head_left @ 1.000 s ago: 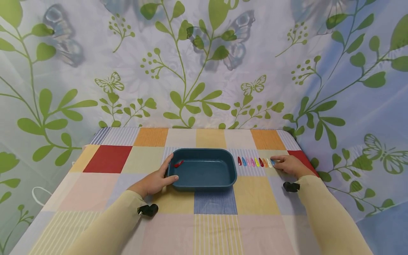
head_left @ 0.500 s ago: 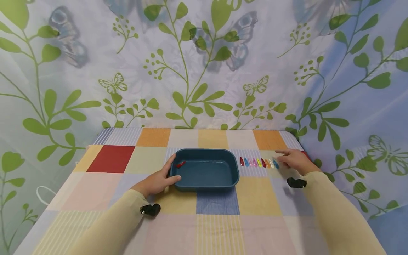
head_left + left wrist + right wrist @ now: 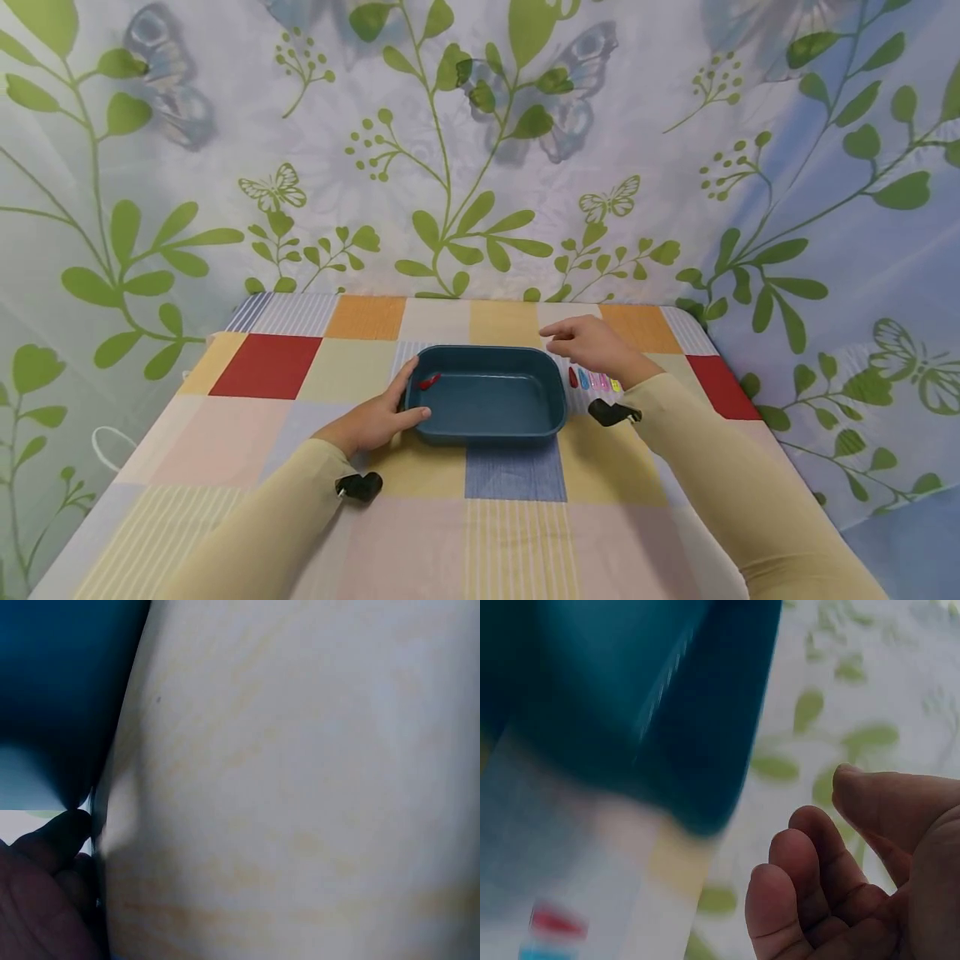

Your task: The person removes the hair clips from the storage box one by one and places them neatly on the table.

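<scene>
A dark teal rectangular plastic tub [image 3: 495, 408] stands on the patchwork cloth in the head view. My left hand [image 3: 375, 417] grips its left end, the thumb over the rim and the fingers along the outside wall. One red hair clip [image 3: 429, 382] lies inside near that end. My right hand [image 3: 592, 343] is in the air by the tub's far right corner; in the right wrist view its thumb [image 3: 877, 802] stands apart from the loosely bent fingers, and nothing shows between them. Beneath this hand runs a row of coloured hair clips [image 3: 594, 382], partly hidden by hand and sleeve.
The table is covered by the patchwork cloth [image 3: 517, 542], with a leaf-and-butterfly curtain [image 3: 480, 150] behind it and to the sides. A white cable loop [image 3: 112, 450] hangs at the left edge. Small black wrist cameras [image 3: 360, 487] sit on both sleeves.
My right hand has left the blue hair clip at the row's right end, lifted, and moved left over the row towards the tub. My left hand has stayed on the tub.
</scene>
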The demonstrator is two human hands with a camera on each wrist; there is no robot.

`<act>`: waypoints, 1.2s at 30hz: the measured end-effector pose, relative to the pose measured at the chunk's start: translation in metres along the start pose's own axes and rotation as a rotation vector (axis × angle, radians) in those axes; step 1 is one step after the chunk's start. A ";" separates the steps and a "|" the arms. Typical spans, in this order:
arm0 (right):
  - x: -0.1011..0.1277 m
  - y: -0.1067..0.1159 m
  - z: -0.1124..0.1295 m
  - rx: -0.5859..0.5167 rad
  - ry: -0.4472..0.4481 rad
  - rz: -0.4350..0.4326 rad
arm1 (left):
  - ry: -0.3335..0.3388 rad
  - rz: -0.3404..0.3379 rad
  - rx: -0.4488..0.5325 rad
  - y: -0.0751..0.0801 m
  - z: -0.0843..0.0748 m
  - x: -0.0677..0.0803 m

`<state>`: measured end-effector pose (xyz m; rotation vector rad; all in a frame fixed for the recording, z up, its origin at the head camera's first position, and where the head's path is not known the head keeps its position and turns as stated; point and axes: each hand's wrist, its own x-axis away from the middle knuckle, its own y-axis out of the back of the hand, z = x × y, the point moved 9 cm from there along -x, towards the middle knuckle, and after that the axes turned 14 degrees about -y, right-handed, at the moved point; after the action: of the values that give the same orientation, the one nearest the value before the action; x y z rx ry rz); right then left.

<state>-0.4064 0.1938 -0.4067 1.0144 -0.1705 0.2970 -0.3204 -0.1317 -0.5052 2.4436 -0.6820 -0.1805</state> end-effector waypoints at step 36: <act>-0.041 -0.147 0.137 0.275 0.223 0.290 | -0.016 0.002 0.011 0.001 -0.001 -0.003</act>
<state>-0.3986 -0.0025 -0.4653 1.2205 -0.0751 0.7095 -0.3231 -0.1310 -0.5039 2.4539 -0.6941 -0.1957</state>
